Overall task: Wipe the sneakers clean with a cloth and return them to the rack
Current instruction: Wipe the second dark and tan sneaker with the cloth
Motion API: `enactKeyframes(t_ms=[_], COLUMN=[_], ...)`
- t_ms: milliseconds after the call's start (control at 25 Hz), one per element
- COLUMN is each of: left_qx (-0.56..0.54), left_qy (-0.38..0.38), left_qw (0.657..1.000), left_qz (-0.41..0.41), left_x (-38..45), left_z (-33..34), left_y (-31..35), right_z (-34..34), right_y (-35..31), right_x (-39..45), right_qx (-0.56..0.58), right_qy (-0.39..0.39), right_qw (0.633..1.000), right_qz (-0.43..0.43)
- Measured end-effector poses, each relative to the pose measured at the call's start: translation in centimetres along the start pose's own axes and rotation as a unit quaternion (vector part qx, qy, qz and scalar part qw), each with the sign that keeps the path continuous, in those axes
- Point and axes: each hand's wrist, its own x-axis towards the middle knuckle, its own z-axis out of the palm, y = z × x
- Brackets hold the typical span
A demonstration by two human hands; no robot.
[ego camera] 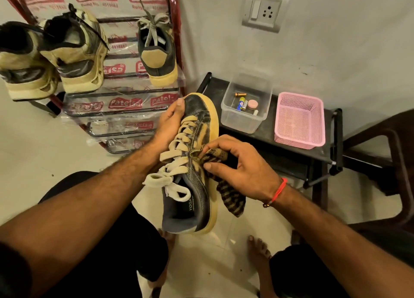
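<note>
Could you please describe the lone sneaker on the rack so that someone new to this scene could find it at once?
Start at the red rack against the wall, left of the black stand. On its upper shelf sit three shoes, heels toward the camera. The sneaker is the rightmost, by the red post: dark, tan heel patch, yellowed sole, grey laces, slimmer than the chunky beige pair to its left.

Pink basket (299, 118) beside clear tub (244, 109) — batteries inside.

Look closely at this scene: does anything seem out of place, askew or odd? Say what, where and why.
The shoe rack still wears its printed plastic wrapping, crumpled loose on the lower shelves. The left pair of sneakers sits crookedly, heels jutting off the shelf front. Otherwise, the left hand grips the sneaker while the right hand rubs the cloth.
</note>
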Motion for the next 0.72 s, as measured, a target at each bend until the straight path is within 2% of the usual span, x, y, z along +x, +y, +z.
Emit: enactKeyframes(t_ms=[80, 120, 160, 280, 320, 360, 560, 640, 720], left_qx=[-0.016, -0.021, -0.026, -0.023, -0.013, 0.000, -0.004, 0.023, 0.054], left_qy=[0.005, 0.005, 0.001, -0.014, -0.020, -0.025, 0.016, 0.015, -0.011], left_qw=[1.000, 0.999, 0.999, 0.999, 1.000, 1.000, 1.000, 1.000, 0.998], left_qz=[-0.021, -0.024, -0.023, -0.022, -0.019, -0.015, -0.021, -0.013, 0.010], left_x=[0.5, 0.6, 0.5, 0.0, 0.0, 0.0, 0.4, 0.2, -0.4], left_z=[-0.5, -0.6, -0.5, 0.4, 0.7, 1.0, -0.2, -0.4, 0.2], left_y=[0.0, 0.1, 0.2, 0.1, -0.3, -0.6, -0.4, -0.4, -0.5], right_z=[-0.9, -1.4, -2.0, -3.5, -3.5, -3.0, 0.3, 0.4, -0.4], right_y=[-0.3, -0.5, -0.5, 0.1, 0.2, 0.1, -1.8, -2.0, -1.1], right_x=[-0.2, -0.2, -0.2, 0.6, 0.8, 0.9, -0.3, -0.5, 0.3], right_qx=[0.028, 0.039, 0.047, 0.029, 0.007, -0.021, -0.041, -0.092, -0.150], right_qy=[-0.079, -0.102, -0.093, 0.080, 0.121, 0.129, -0.043, -0.051, -0.003], right_qw=[0.996, 0.994, 0.994, 0.996, 0.992, 0.991, 0.992, 0.981, 0.972], right_qz=[-0.008, -0.024, -0.040, -0.040, -0.033, -0.032, -0.113, -0.163, -0.180])
